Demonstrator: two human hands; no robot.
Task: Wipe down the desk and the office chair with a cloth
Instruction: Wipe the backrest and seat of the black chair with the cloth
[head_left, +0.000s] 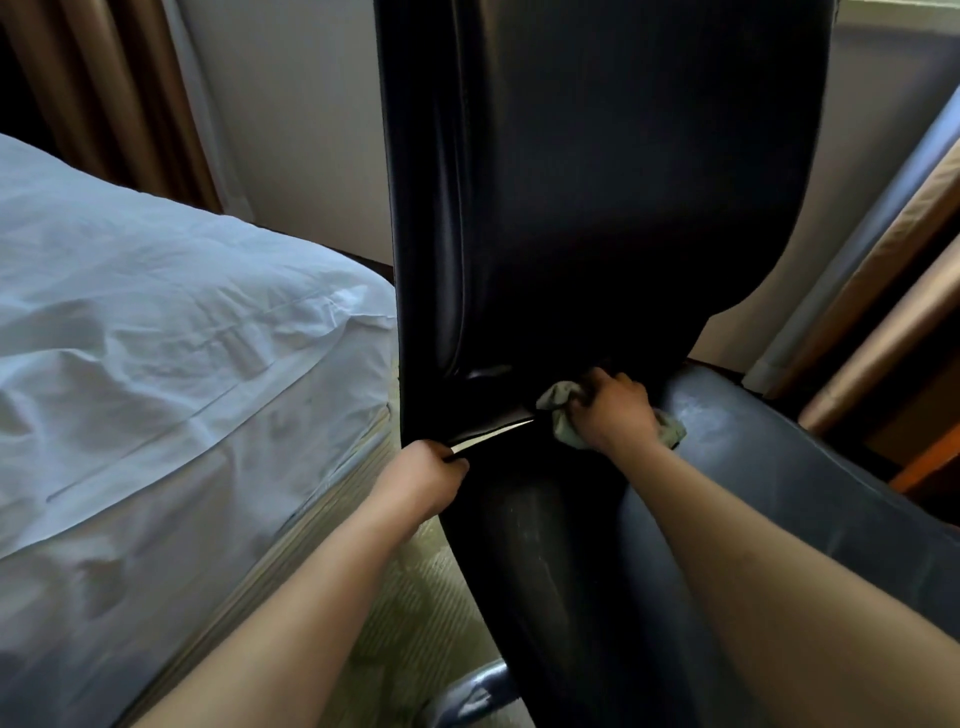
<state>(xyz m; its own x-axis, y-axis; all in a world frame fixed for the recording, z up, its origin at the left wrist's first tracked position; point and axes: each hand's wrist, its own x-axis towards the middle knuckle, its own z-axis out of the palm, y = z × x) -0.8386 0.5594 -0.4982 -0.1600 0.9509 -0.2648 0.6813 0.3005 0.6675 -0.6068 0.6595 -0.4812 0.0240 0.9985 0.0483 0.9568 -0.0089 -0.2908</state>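
A black leather office chair (613, 171) fills the middle of the head view, its tall backrest upright and its seat (779, 478) running toward the lower right. My right hand (613, 410) grips a crumpled grey-green cloth (563, 423) and presses it into the crease where backrest meets seat. My left hand (423, 480) grips the chair's left edge at the gap between backrest and seat, fingers curled round the rim. The desk is not in view.
A bed with white sheets (156, 364) stands close on the left, its mattress side (332, 499) nearly touching the chair. Brown curtains (893, 291) hang at the right and far left. Patterned carpet (415, 597) and a chair base leg (467, 696) show below.
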